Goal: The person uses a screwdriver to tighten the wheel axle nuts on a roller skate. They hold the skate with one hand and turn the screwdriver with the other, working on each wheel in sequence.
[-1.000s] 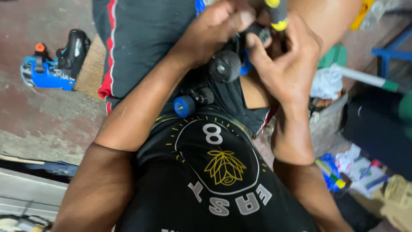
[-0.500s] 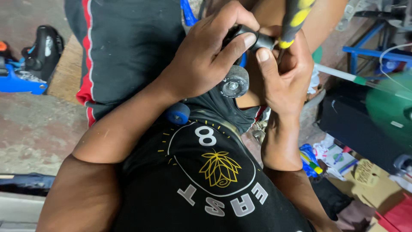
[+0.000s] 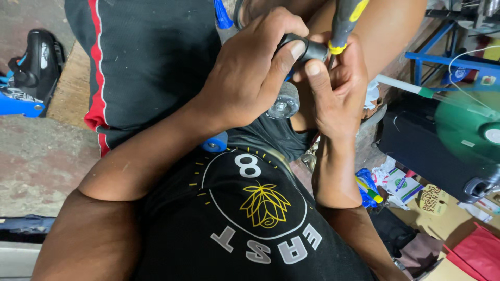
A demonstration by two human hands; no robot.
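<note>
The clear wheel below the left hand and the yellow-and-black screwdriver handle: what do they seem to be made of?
The translucent grey skate wheel looks like glossy, see-through plastic or urethane, with a shiny metal hub at its centre. The yellow-and-black screwdriver handle, by the right hand, looks like moulded plastic, perhaps rubber-coated; its thin dark shaft looks metal.

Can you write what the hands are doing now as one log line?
left hand: grips black part | right hand: holds screwdriver | clear wheel: below
</note>
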